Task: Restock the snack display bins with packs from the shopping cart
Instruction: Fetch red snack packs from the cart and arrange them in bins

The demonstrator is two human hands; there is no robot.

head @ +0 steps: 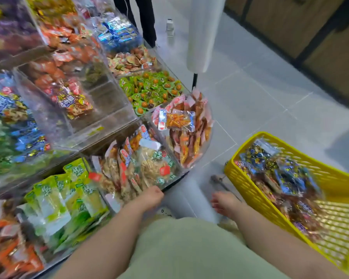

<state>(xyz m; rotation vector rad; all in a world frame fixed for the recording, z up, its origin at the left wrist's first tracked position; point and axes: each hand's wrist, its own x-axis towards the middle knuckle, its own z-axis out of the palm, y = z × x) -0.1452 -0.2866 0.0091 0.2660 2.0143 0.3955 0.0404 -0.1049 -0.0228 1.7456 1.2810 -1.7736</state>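
Both bare forearms reach forward from the bottom edge. The right hand [226, 202] hangs low with loose fingers and holds nothing, and the yellow lattice shopping cart [242, 179] stands just beside it to the right, its long axis running toward the lower right. The packs [286, 174] heaped inside are glossy, crinkled film, so I judge the right hand is nearer. The left hand [149, 196] rests at the front rim of a clear hard display bin [174, 174], and because its fingers are hidden I cannot tell its grip.

One yellow cart [248, 188]; one white bottle [170, 27]; one plastic roll [204, 33].
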